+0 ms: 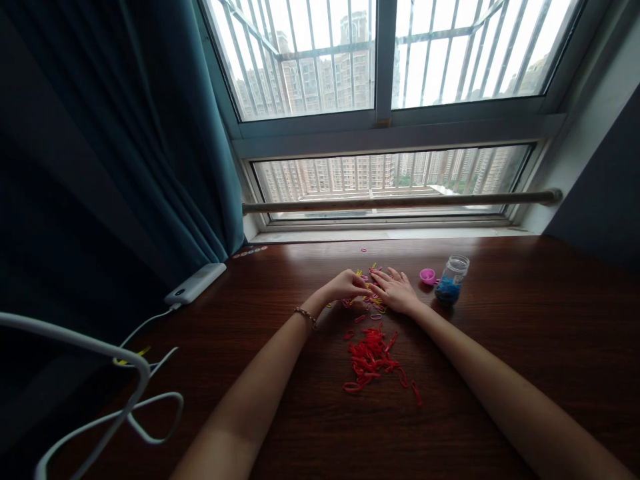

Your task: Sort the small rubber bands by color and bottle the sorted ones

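Both my hands reach out over a dark wooden table (525, 347). My left hand (344, 285) has its fingers curled into a pinch at a mixed heap of small yellow and pink rubber bands (369, 299). My right hand (397, 289) lies beside it with fingers stretched flat over the same heap. Nearer to me, between my forearms, lies a pile of red rubber bands (371, 359). A beaded bracelet (305, 315) is on my left wrist.
A small glass jar (451, 280) with blue bands stands right of my right hand, its pink lid (427, 276) beside it. A white power bank (195, 283) with a cable lies at the left, by a teal curtain (165, 147). White cables (125, 400) loop at the lower left. A window (390, 107) is behind.
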{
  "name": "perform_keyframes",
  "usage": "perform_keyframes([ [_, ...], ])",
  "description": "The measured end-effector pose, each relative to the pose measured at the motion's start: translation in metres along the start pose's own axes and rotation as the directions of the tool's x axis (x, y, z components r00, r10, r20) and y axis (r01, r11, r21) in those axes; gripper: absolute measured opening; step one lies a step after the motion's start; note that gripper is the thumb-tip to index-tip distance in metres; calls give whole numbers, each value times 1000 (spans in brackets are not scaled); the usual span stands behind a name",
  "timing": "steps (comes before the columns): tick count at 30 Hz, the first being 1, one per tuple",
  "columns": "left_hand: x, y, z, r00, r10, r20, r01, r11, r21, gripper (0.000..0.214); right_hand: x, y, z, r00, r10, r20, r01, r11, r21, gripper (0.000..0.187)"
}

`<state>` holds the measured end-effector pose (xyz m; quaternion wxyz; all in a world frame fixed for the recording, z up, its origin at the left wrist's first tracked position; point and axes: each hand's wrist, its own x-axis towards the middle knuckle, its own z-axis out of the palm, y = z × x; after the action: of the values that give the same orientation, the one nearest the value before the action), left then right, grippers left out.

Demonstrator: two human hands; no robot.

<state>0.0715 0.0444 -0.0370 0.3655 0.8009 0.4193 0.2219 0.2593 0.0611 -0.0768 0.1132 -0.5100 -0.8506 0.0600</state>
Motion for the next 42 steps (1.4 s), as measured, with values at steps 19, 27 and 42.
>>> perform_keyframes([
  [19,-3,-1,16,922,334,-193,-97,685,722,31,-7,8,-6,882,-150,-448,367,815,448,42],
  [27,-3,-6,16,937,301,-175,-100,715,692,29,-9,5,-7,894,-91,-439,305,842,445,41],
  [42,-7,5,20,931,349,-106,-200,732,651,19,-9,2,-10,954,-62,-295,144,953,266,51],
])
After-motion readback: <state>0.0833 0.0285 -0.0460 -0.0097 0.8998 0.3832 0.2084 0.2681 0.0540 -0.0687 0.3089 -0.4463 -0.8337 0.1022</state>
